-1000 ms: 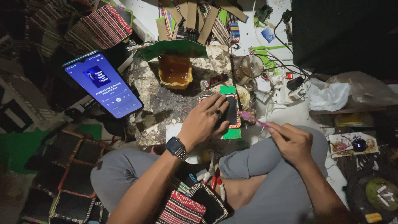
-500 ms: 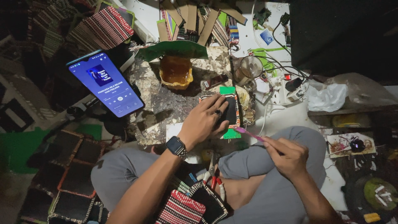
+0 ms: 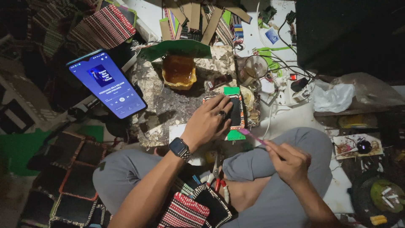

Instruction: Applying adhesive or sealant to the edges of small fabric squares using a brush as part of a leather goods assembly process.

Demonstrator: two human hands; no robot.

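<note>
My left hand, with a ring and a dark wristwatch, presses flat on a small dark rectangular piece with a patterned woven border. That piece lies on green paper on a stained work board. My right hand is closed around a thin pink stick, a brush-like tool. Its tip points up-left toward the lower right edge of the dark piece. I sit cross-legged in grey trousers.
A lit phone leans at the left. A yellow tub of amber glue stands behind the piece. Scissors with red handles lie between my legs, woven pouches at my lap. Cables and a power strip fill the right.
My right hand has drawn the pink stick from the right toward the dark piece and lowered onto my knee. My left hand stays pressed on the piece.
</note>
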